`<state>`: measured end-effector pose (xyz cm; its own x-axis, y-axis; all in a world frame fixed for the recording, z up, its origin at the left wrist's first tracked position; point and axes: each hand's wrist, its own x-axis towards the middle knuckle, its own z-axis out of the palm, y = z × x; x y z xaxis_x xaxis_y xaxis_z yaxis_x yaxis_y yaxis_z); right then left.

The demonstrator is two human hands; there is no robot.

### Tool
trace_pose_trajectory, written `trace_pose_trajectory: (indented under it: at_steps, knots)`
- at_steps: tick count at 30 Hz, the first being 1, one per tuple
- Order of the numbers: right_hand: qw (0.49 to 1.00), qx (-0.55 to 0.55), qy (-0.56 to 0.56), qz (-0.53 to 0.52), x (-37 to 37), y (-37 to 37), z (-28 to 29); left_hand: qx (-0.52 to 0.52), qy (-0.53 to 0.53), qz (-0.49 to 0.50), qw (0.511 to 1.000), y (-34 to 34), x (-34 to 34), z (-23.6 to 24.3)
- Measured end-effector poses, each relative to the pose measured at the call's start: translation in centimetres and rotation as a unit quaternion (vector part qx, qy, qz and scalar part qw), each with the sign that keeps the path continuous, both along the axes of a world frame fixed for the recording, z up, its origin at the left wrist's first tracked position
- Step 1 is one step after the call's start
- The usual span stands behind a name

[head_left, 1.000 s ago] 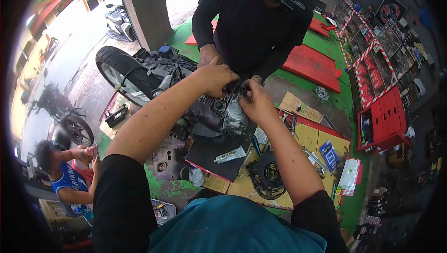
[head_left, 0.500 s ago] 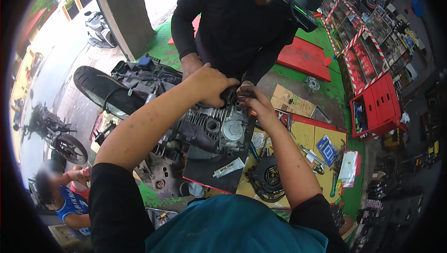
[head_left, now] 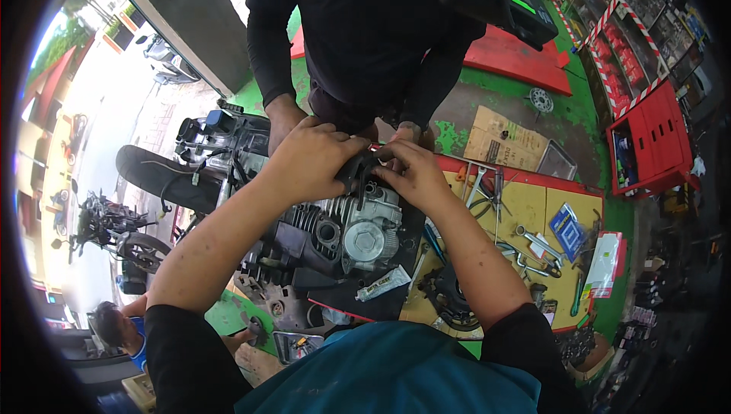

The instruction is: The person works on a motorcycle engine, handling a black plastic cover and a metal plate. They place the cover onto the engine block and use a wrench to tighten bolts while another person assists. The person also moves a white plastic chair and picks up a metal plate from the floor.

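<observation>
A silvery engine (head_left: pixel 365 242) with a round cover and cooling fins lies on the workbench before me. At its far end is a black, curved part (head_left: pixel 368 174), perhaps rubber or plastic; its exact kind is unclear. My left hand (head_left: pixel 314 161) grips this part from the left, fingers bent over its top and thumb lower down. From the right, my right hand (head_left: pixel 415 175) pinches the same part between thumb and fingers. A co-worker in black stands opposite, one hand (head_left: pixel 283 118) beside my left hand and the other hand (head_left: pixel 407 132) just beyond my right.
A sealant tube (head_left: pixel 383 284) lies near the engine. Several wrenches (head_left: pixel 539 250), a blue packet (head_left: pixel 567 233) and a round black part (head_left: pixel 451 297) cover the yellow bench top (head_left: pixel 518 204). A motorcycle wheel (head_left: pixel 164 178) is at left, a red cabinet (head_left: pixel 661 140) at right.
My right hand's fingers have come in to the left and closed on the black part. My left hand has come nearer over it. The view has shifted, and the co-worker stands farther back.
</observation>
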<state>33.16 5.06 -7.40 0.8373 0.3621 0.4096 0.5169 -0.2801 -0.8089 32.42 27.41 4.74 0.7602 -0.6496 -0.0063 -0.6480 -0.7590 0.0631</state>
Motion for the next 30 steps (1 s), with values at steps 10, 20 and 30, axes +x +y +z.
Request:
trace_pose_trajectory:
  at_steps: [10, 20, 30]
  knots:
    - [0.994, 0.085, 0.056, 0.042, 0.3, -0.2, -0.8, -0.036, -0.026, 0.009, 0.999, -0.3, 0.1, 0.1]
    - [0.993, 0.09, 0.071, 0.004, 0.3, 0.6, -1.4, -0.018, -0.04, 0.02, 0.999, -0.7, 0.5, 0.1]
    - [0.992, 0.091, 0.071, 0.046, 0.6, 0.6, -1.4, -0.034, -0.015, 0.011, 0.999, -0.1, 0.2, -0.5]
